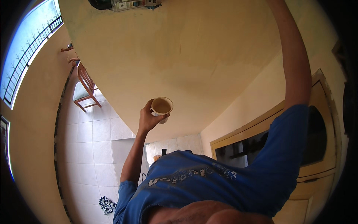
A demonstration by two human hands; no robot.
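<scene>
My left hand [148, 119] is wrapped round a small, pale cup [172, 105], thumb on the near side. The cup's mouth faces the camera, showing light tan contents and a stained, crusty rim. It stands out in front of a tan wall [179, 67], apart from it as far as I can tell. My right arm [294, 63] reaches up along the right side, and its hand is cut off by the top edge, so what it holds or touches is hidden.
An electrical panel [130, 4] with wires sits on the wall at the top. A wooden chair [85, 87] stands on the tiled floor [84, 149] to the left, with a patterned cloth [107, 205] below it. A wooden door with dark glass [313, 134] is at the right.
</scene>
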